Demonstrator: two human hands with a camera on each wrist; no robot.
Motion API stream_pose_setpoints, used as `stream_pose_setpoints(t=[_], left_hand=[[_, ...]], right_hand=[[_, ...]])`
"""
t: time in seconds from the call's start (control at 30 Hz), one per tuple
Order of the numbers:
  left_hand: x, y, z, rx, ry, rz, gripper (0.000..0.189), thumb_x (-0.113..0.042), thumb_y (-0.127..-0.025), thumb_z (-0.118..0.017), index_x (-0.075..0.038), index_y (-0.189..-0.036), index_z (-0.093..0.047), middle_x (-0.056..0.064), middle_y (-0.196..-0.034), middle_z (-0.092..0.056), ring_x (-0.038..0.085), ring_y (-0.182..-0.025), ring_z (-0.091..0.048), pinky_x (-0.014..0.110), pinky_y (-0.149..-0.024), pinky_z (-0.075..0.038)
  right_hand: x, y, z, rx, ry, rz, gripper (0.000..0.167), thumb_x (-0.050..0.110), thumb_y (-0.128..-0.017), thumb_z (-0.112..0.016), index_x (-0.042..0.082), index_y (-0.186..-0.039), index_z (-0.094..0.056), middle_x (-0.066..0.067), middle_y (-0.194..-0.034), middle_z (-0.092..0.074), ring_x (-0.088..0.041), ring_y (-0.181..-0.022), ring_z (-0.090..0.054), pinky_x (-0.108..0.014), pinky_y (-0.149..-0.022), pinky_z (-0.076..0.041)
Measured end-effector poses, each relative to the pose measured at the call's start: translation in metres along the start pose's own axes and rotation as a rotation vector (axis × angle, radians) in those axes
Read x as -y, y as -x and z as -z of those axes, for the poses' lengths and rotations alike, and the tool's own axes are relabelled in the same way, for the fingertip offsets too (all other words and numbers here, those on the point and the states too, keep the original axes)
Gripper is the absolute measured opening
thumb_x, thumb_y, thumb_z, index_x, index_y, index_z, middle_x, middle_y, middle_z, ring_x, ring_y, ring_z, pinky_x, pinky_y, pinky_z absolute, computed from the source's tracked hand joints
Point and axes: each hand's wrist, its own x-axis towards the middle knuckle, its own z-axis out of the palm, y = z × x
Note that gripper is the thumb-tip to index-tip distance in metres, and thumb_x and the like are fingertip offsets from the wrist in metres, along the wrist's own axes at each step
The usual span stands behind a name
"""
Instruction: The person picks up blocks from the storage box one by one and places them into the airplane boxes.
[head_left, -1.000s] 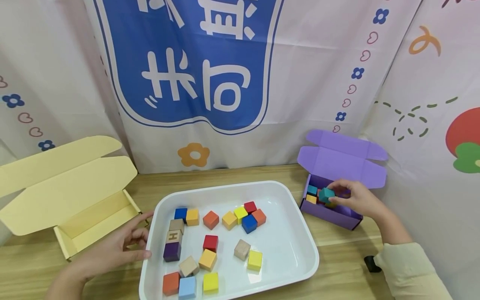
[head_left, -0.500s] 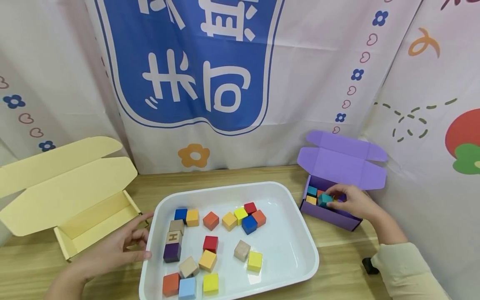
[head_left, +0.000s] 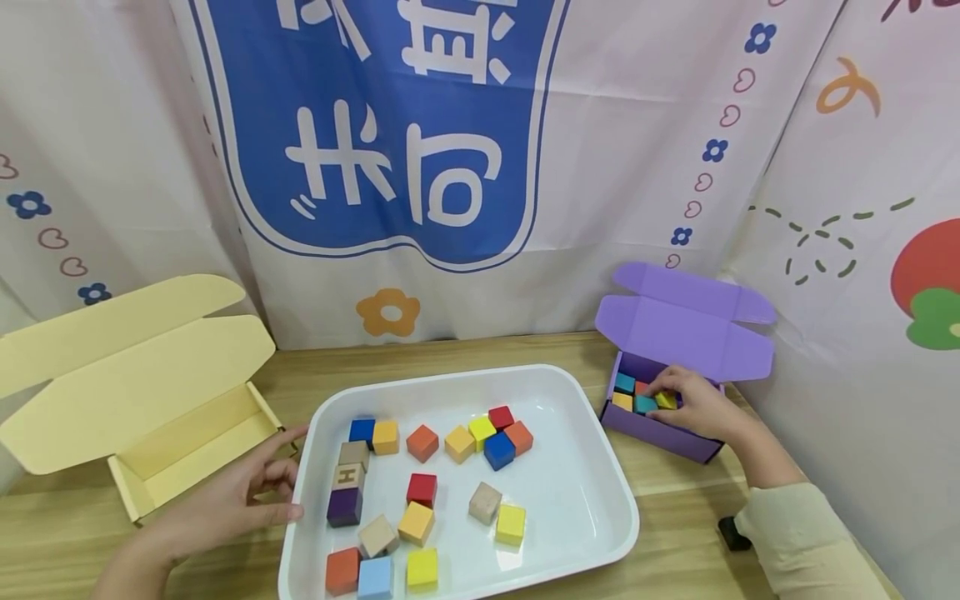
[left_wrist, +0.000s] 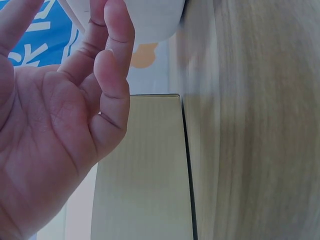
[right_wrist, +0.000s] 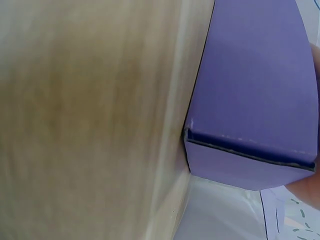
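My right hand (head_left: 693,404) reaches into the purple box (head_left: 660,433), fingertips at the top of a teal block (head_left: 645,405) that sits low among other blocks. A yellow block (head_left: 666,401) shows under the curve of the fingers. Beside them in the box lie a second teal block (head_left: 625,383), an orange-yellow block (head_left: 622,401) and a partly covered orange one (head_left: 641,387). My left hand (head_left: 243,500) rests at the left rim of the white tray (head_left: 600,533), fingers spread and holding nothing. Its palm (left_wrist: 50,120) fills the left side of the left wrist view.
Several coloured and plain wooden blocks lie in the tray, including a purple block (head_left: 345,506) and a light blue block (head_left: 375,577). An open yellow box (head_left: 202,442) stands at the left. A printed curtain (head_left: 600,167) hangs behind the wooden table (head_left: 450,350).
My right hand has lowered the teal block into the purple box, and its fingers have come off the block's sides. The left hand has stayed at the tray's rim.
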Motion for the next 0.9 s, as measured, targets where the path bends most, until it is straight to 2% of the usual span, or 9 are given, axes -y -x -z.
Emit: stream_pose_setpoints(t=[0.13, 0.4, 0.67, 0.83, 0.9], left_hand=[[0.0, -0.001, 0.0, -0.001, 0.001, 0.0, 0.083, 0.006, -0.092, -0.062, 0.003, -0.155, -0.007, 0.006, -0.099, -0.067, 0.005, -0.091, -0.062, 0.024, -0.075, -0.053], [0.0, -0.001, -0.001, 0.001, -0.012, -0.021, 0.083, 0.005, -0.092, -0.062, 0.004, -0.155, -0.007, 0.007, -0.099, -0.067, 0.005, -0.089, -0.062, 0.024, -0.074, -0.052], [-0.003, 0.0, -0.001, 0.002, -0.005, 0.01, 0.082, 0.0, -0.094, -0.063, 0.003, -0.155, -0.009, 0.009, -0.099, -0.067, 0.01, -0.09, -0.064, 0.025, -0.075, -0.053], [-0.006, 0.0, -0.001, 0.002, -0.009, 0.018, 0.082, -0.003, -0.093, -0.065, 0.003, -0.154, -0.01, 0.009, -0.099, -0.068, 0.013, -0.089, -0.065, 0.025, -0.076, -0.053], [-0.006, 0.0, -0.001, 0.005, -0.006, 0.013, 0.082, -0.002, -0.094, -0.064, 0.003, -0.154, -0.009, 0.009, -0.1, -0.068, 0.013, -0.09, -0.064, 0.025, -0.076, -0.053]], right_hand=[[-0.001, 0.0, -0.001, 0.003, 0.011, 0.005, 0.021, 0.01, -0.084, -0.078, 0.005, -0.103, -0.072, -0.011, -0.104, -0.06, -0.018, -0.086, -0.052, -0.027, -0.069, -0.047], [0.001, 0.0, 0.0, 0.006, -0.012, -0.005, 0.021, 0.017, -0.087, -0.077, 0.01, -0.107, -0.073, -0.008, -0.107, -0.063, -0.025, -0.099, -0.058, -0.041, -0.079, -0.05], [0.004, 0.003, 0.004, -0.018, -0.062, -0.017, 0.021, 0.016, -0.089, -0.075, 0.008, -0.108, -0.074, -0.008, -0.106, -0.069, -0.023, -0.096, -0.06, -0.034, -0.079, -0.05], [0.009, 0.003, 0.007, -0.024, -0.042, -0.044, 0.025, 0.015, -0.089, -0.074, 0.006, -0.112, -0.071, -0.008, -0.106, -0.07, -0.021, -0.093, -0.059, -0.03, -0.076, -0.049], [0.013, 0.002, 0.009, -0.029, -0.038, -0.049, 0.025, 0.015, -0.09, -0.073, 0.005, -0.113, -0.071, -0.007, -0.105, -0.07, -0.023, -0.094, -0.06, -0.032, -0.077, -0.05]])
